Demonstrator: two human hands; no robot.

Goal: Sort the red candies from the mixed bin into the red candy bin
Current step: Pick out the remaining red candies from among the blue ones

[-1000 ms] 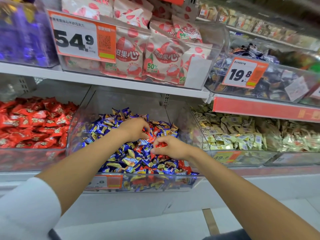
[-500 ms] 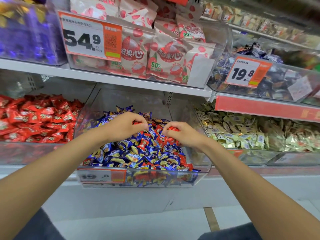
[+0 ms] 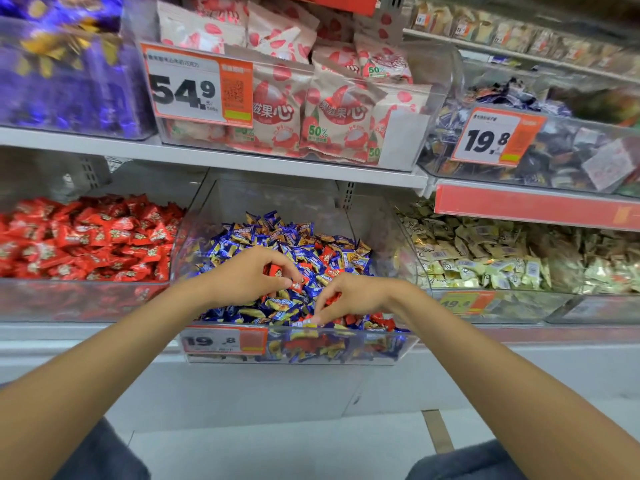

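Both grips slid nearer mixed bin front. Left grip clutched red candies, saving them for red candy bin beside. Right grip pinched one too, digging.

White shelf with red candy bin, mixed bin and pale-candy bin

A white store shelf spans the view, with a red rail at its right end. Below, pale grey floor carries 1 tan strip.
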